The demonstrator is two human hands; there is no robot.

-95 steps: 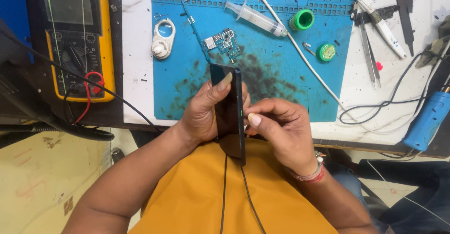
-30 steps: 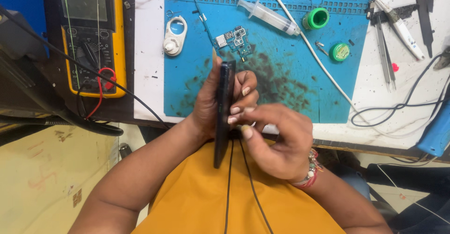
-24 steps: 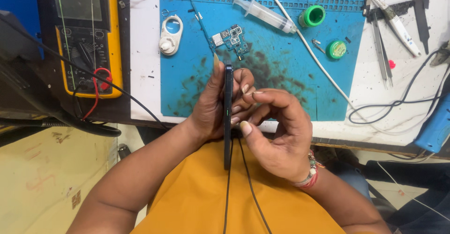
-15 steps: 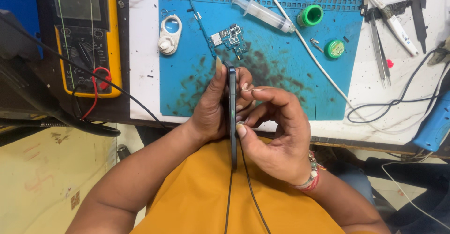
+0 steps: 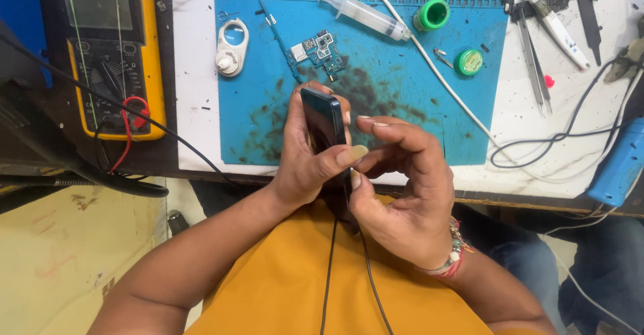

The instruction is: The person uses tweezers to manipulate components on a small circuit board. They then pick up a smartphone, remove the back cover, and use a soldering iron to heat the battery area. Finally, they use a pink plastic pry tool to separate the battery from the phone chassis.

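While my left hand (image 5: 305, 157) grips the dark phone (image 5: 327, 130) on edge above the near rim of the blue mat (image 5: 396, 100), my right hand (image 5: 402, 187) pinches its right side; a circuit board (image 5: 316, 50) lies beyond.

A blue work mat (image 5: 402, 127) covers the middle of the white bench (image 5: 194, 73). On the mat lie a small green circuit board (image 5: 316, 50), a white ring-shaped part (image 5: 232, 46), a clear syringe (image 5: 365, 16), a green spool (image 5: 433, 14) and a small green round tin (image 5: 469, 62). A white cable (image 5: 429, 66) crosses the mat slantwise. Near the bench's right edge lie tweezers (image 5: 533, 60), a black cable (image 5: 563, 133) and a blue tool (image 5: 620, 164). A yellow multimeter (image 5: 111, 53) sits at the left edge.
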